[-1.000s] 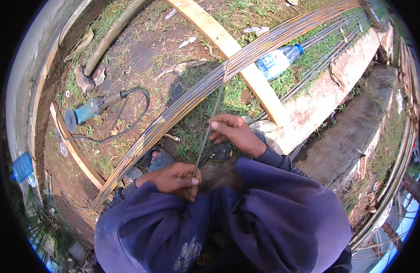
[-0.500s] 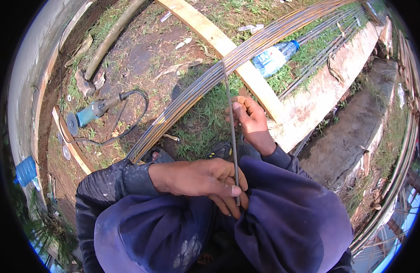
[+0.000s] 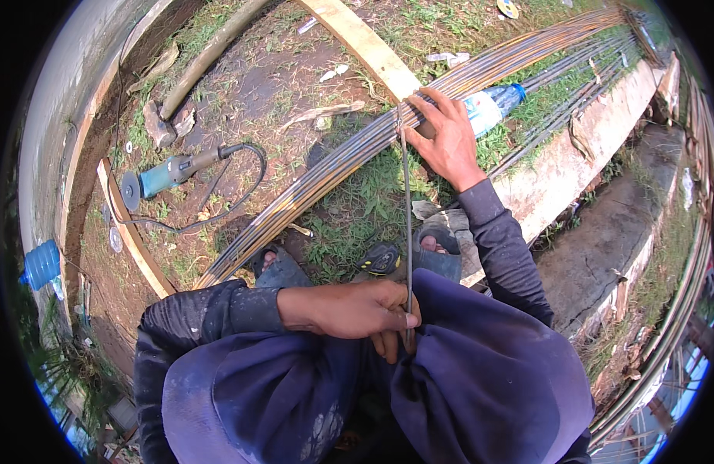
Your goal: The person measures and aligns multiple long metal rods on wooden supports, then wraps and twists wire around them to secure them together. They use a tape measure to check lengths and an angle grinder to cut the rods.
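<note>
My left hand (image 3: pixel 357 311) is closed round the lower end of a thin steel rod (image 3: pixel 408 216), just above my knees. From there the rod runs up and away to a long bundle of steel rods (image 3: pixel 318 170), where its far end meets the bundle's near side. My right hand (image 3: pixel 453 141) lies on that bundle beside the rod's far end, fingers bent over the rods and thumb on the near side. The undersides of its fingers are hidden. A wooden plank (image 3: pixel 365 50) passes beneath the bundle close to my right hand.
An angle grinder (image 3: pixel 167 174) with a looped cable lies on the ground at left, near a curved wooden strip (image 3: pixel 125 228). Beyond my right hand is a clear plastic bottle (image 3: pixel 492 107). A broad board (image 3: pixel 554 162) and a concrete slab (image 3: pixel 604 224) run along the right.
My right hand has moved up and away from the rod's middle to the bundle. My left hand still holds the rod's lower end. The view has shifted slightly.
</note>
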Motion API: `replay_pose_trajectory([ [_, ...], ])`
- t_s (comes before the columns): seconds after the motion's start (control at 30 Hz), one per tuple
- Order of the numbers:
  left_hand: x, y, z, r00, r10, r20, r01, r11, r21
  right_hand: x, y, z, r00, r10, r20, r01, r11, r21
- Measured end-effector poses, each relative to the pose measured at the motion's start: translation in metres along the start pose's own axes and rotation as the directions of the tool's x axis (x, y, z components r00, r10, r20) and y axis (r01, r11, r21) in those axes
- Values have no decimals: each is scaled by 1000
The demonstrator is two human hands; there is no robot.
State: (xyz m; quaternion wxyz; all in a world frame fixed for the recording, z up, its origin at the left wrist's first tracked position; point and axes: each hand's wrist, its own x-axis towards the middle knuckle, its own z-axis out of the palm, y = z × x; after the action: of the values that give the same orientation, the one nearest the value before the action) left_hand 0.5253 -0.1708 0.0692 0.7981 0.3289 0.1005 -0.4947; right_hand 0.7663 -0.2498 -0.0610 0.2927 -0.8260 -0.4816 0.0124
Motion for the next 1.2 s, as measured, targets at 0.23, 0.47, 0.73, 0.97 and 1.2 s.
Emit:
replay_pose_trajectory([
  [0.23, 7, -3, -2, 1000, -5, -5, 5, 998, 68, 27, 24, -7, 946, -176, 271, 208, 973, -97],
  [0.47, 10, -7, -3, 1000, -21, -8, 21, 999, -25, 18, 25, 6, 969, -107, 221, 114, 993, -20],
  [0.73, -32, 47, 14, 993, -95, -73, 93, 995, -30, 22, 29, 7, 969, -62, 239, 65, 998, -4],
  [0.97, -51, 4, -14, 949, -113, -296, 234, 880, 414, 23, 26, 3, 957, -66, 283, 64, 998, 15],
  [1.2, -87, -60, -61, 799, 254, -545, 449, 352, 821, 14, 39, 8, 960, -135, 244, 130, 991, 40],
])
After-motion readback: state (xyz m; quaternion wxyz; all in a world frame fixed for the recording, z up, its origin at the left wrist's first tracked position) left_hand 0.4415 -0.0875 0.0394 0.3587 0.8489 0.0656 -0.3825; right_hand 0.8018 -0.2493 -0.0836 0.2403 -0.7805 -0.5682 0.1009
